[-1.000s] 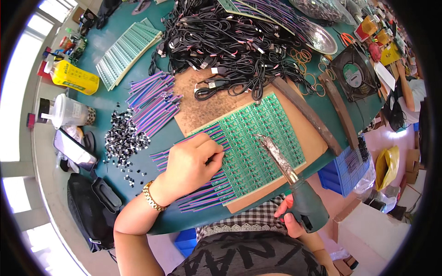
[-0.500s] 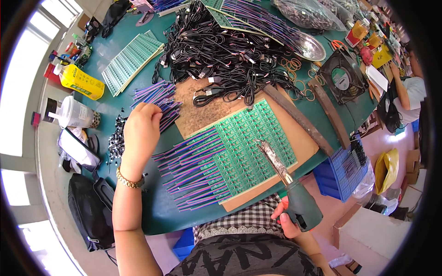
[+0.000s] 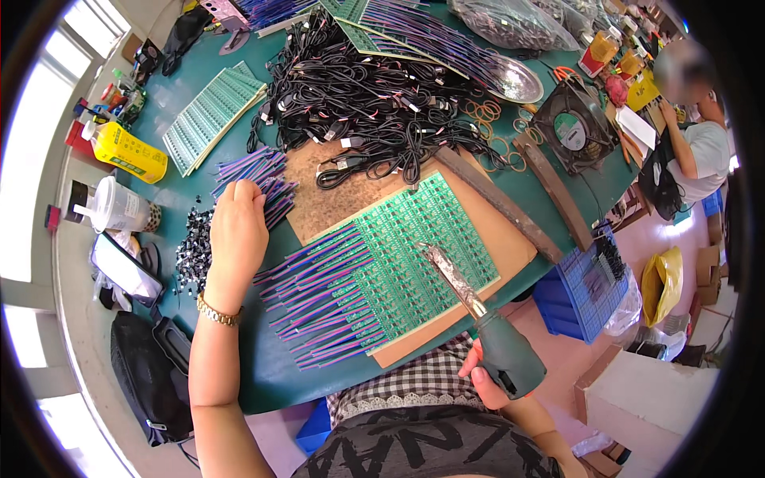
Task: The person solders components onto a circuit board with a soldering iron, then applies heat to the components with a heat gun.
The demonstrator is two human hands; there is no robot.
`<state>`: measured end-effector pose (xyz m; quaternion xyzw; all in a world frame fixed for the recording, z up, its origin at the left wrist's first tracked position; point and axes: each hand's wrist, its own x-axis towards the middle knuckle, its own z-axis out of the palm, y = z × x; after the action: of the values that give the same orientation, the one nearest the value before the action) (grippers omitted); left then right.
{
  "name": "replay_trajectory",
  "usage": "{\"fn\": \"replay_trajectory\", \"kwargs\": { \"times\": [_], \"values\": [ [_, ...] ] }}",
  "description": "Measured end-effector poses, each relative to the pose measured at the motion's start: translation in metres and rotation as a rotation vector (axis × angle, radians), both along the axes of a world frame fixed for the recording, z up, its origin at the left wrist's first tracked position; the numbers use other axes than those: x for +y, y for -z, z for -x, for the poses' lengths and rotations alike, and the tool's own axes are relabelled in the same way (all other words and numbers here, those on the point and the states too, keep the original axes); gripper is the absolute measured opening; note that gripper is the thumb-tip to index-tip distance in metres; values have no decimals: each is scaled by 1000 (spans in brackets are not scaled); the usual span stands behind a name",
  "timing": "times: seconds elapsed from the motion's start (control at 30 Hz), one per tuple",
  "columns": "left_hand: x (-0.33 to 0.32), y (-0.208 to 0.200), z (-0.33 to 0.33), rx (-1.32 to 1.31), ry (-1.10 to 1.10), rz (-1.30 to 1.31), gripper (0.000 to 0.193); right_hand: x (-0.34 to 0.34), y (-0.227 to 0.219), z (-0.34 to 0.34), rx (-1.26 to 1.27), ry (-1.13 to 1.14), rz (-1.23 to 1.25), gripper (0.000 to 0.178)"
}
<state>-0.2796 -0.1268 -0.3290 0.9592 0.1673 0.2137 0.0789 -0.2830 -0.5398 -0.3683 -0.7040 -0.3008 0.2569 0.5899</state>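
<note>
Holding a soldering iron [image 3: 510,354] by its thick dark green handle, the right hand [image 3: 488,386], in the head view, is at the near edge of the table [image 3: 275,382], with thumb and fingers closed about the grip. The foil-wrapped barrel points far and left, its tip above the green circuit board panel [image 3: 426,275]; contact between tip and panel cannot be told. The panel lies at the centre of the scene on a brown board [image 3: 335,195], with a row of attached wires [image 3: 319,291] extending from its left edge over the table. The left hand [image 3: 239,231], with a gold watch [image 3: 217,311] at the wrist, is left of the panel, at the near side of a bundle of loose wires [image 3: 253,169]. Its fingers are bent and drawn narrow; whether a wire is pinched between them cannot be told, as the back of the hand hides the fingertips. A heap of small black parts [image 3: 193,253] lies just left of this hand. Black cables [image 3: 358,95] are piled on the far side of the panel. Two brown bars [image 3: 498,205] lie to the right, with a fan [image 3: 570,131] beyond them.
</note>
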Motion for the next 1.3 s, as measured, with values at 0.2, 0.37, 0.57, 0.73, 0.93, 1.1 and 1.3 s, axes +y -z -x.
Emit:
{"fn": "replay_trajectory", "kwargs": {
  "times": [0.2, 0.37, 0.57, 0.73, 0.93, 1.1, 1.3],
  "values": [
    [6, 0, -1, -135, -43, 252, 6, 4, 2, -3, 6, 21, -47, 43],
    [-7, -11, -3, -242, -32, 198, 9, 12, 5, -9, -139, 2, -71, 46],
    [-61, -31, 6, -108, 186, 404, 9, 16, 8, -10, -218, 65, -140, 45],
    [-98, -14, 16, 20, 285, 651, 7, 13, 16, -9, -251, 61, -159, 45],
    [-109, -3, 12, 70, 275, 553, 9, 8, -1, -5, 911, 156, -79, 35],
    [-105, 1, 17, 46, 250, 552, 11, 41, -29, -14, -16, -60, 83, 14],
    [-106, 0, 15, 47, 251, 554, 11, 19, -6, -9, -132, -107, 156, 34]
  ]
}}
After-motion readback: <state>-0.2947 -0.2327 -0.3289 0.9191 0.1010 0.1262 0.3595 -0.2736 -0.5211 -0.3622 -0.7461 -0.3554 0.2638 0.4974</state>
